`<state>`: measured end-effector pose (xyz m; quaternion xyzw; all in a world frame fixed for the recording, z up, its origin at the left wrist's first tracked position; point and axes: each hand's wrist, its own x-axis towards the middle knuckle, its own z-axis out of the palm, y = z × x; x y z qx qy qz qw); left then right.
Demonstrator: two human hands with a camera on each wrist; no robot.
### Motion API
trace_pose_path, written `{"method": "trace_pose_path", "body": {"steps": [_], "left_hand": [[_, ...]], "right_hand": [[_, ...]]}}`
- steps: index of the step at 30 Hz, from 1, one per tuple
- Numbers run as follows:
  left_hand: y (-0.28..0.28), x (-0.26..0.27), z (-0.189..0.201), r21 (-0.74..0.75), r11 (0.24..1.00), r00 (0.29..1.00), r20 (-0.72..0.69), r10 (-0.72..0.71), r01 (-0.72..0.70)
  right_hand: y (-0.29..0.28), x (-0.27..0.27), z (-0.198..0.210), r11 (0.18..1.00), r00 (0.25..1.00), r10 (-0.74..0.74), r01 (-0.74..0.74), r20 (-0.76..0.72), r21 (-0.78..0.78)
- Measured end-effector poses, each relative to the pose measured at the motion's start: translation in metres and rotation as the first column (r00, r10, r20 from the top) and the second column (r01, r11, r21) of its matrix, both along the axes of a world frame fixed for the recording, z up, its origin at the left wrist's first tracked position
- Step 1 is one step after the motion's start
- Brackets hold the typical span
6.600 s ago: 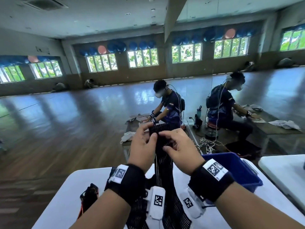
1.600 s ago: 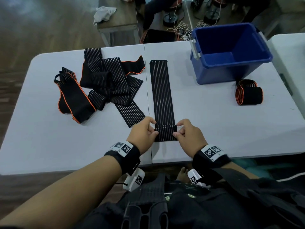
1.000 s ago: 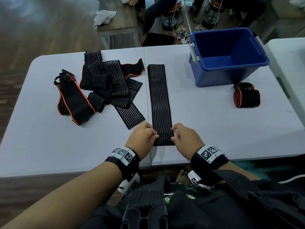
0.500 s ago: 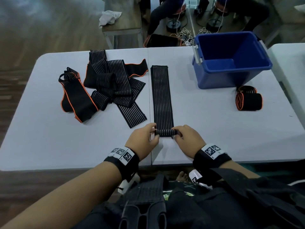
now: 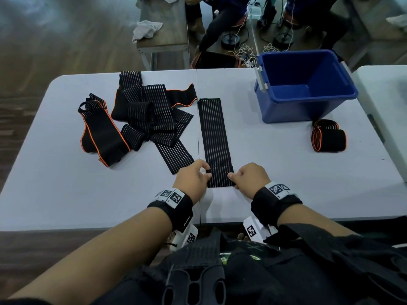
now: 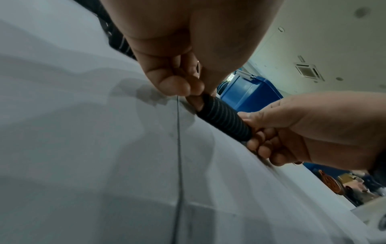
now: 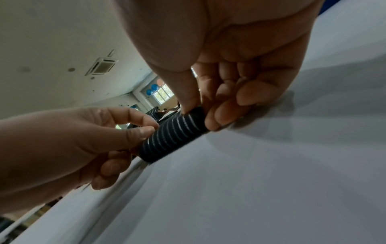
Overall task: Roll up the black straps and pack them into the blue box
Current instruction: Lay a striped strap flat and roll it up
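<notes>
At centre frame, the left hand [image 5: 192, 177] and right hand [image 5: 251, 176] pinch opposite ends of a partly rolled black strap [image 5: 214, 137] on the desk [image 5: 66, 194]. Wrist views alone reveal curled fingertips [image 7: 221, 115] gripping the tight roll.

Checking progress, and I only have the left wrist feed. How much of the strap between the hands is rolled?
Observer: Barely started. The striped strap lies flat, stretching toward the far side of the table. Only its near end is rolled, pinched between the left hand and right hand.
Operator: Anything in the box yet?
Observer: Nothing visible inside the blue box from the head view.
Operator: More straps waiting?
Observer: Yes, a loose pile of unrolled straps lies left of the striped one.
</notes>
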<state>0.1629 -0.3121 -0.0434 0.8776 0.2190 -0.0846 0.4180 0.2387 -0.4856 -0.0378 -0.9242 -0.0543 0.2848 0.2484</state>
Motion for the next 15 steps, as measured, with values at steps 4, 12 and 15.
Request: {"method": "trace_pose_path", "body": {"steps": [4,12,15], "left_hand": [[0.004,-0.001,-0.004,0.096,0.990,0.995,0.015,-0.103,0.101],[0.020,-0.011,-0.012,0.219,0.913,0.937,-0.025,-0.348,0.345],[0.019,-0.007,-0.010,0.191,0.929,0.946,0.007,-0.325,0.318]], "right_hand": [[0.000,-0.003,0.005,0.999,0.998,0.036,-0.035,0.058,-0.008],[-0.010,-0.009,0.002,0.916,0.911,0.401,-0.396,0.094,-0.067],[-0.012,-0.009,-0.002,0.892,0.886,0.447,-0.432,0.125,-0.130]]}}
